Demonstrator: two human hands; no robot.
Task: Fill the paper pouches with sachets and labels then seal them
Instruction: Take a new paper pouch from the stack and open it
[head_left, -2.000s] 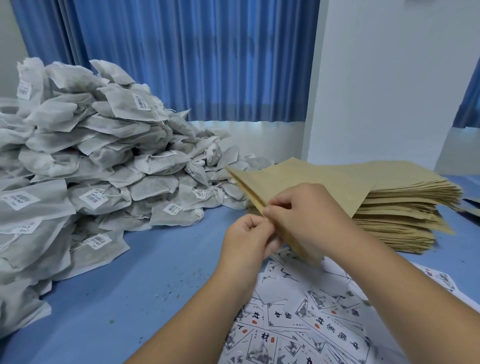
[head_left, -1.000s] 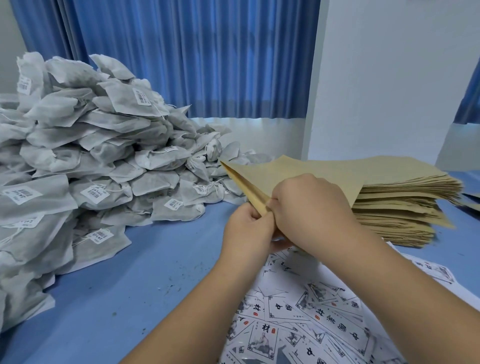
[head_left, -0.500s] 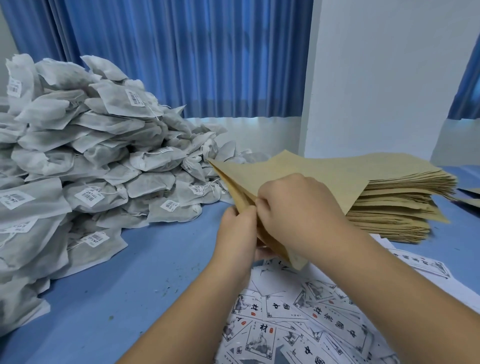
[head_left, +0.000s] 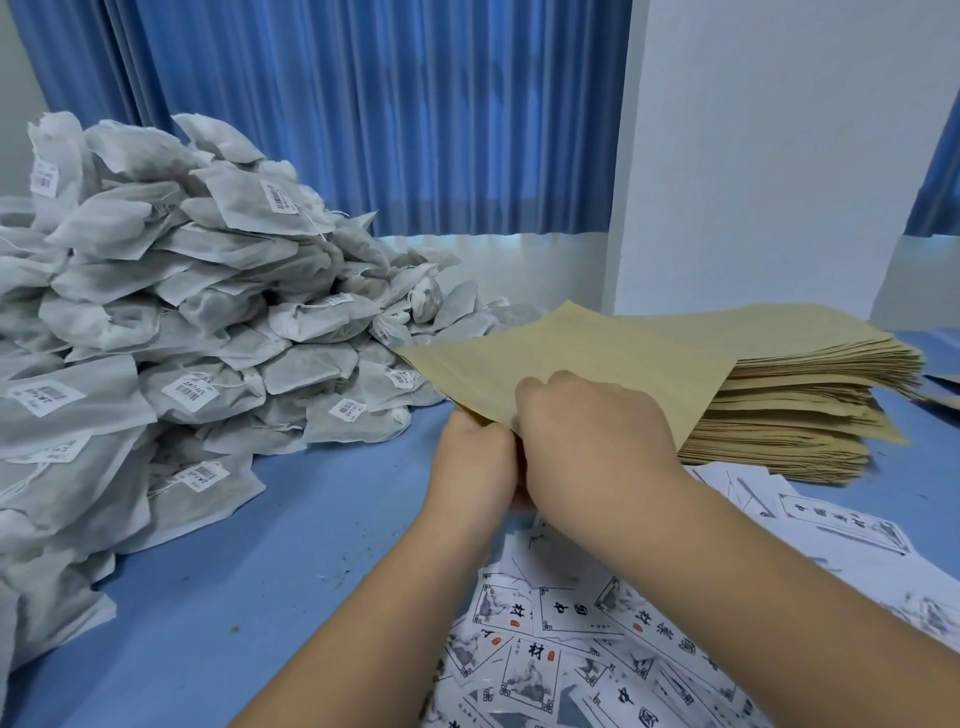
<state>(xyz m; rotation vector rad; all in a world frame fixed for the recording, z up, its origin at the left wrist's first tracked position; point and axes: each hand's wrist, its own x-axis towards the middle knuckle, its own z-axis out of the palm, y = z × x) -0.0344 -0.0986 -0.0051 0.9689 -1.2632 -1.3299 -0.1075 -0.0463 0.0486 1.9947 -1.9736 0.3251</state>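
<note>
Left hand (head_left: 475, 457), right hand (head_left: 592, 436) gripping pouch (head_left: 597, 348), labels (head_left: 535, 654) reading 材, barcoded sachets (head_left: 208, 338)

A heap of sachets (head_left: 182, 338) is sitting at the left of the table (head_left: 234, 571). A stack of pouches (head_left: 805, 410) is lying at the right, with labels (head_left: 597, 649) spreading in front of it. Between heap and stack, the left hand (head_left: 475, 457) and right hand (head_left: 597, 436) are holding one pouch (head_left: 571, 358) above the labels. A curtain (head_left: 363, 104) is hanging behind.
</note>
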